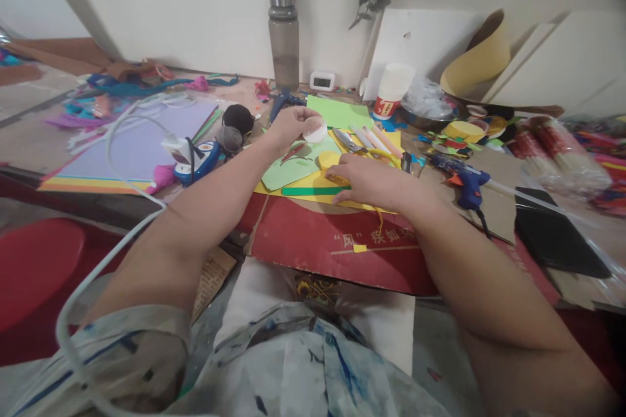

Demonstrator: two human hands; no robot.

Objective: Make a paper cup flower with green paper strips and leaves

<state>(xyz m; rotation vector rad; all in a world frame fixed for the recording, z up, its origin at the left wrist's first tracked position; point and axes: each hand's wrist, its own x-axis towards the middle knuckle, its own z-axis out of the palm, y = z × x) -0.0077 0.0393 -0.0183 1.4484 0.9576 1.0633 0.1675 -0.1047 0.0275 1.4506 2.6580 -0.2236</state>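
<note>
My left hand [291, 129] pinches a small round white disc [315, 132] above a light green sheet of paper [288, 172]. My right hand [366, 179] rests low over the yellow paper, thumb and fingers apart. Just beyond its fingertips lies a yellow disc [328, 159]; whether they touch it I cannot tell. A dark green strip [313, 191] runs across the yellow sheet [267, 186] beside my right thumb. Scissors [348, 141] with yellow handles lie open behind my right hand. Small red and green pieces [296, 151] lie on the light green sheet.
A tall grey bottle [283, 45] and a paper cup [391, 91] stand at the back. A blue glue gun [470, 186] and a black tablet-like slab [557, 231] lie right. Left are lilac paper [171, 127], a power strip [198, 163] and a trailing white cable [110, 251].
</note>
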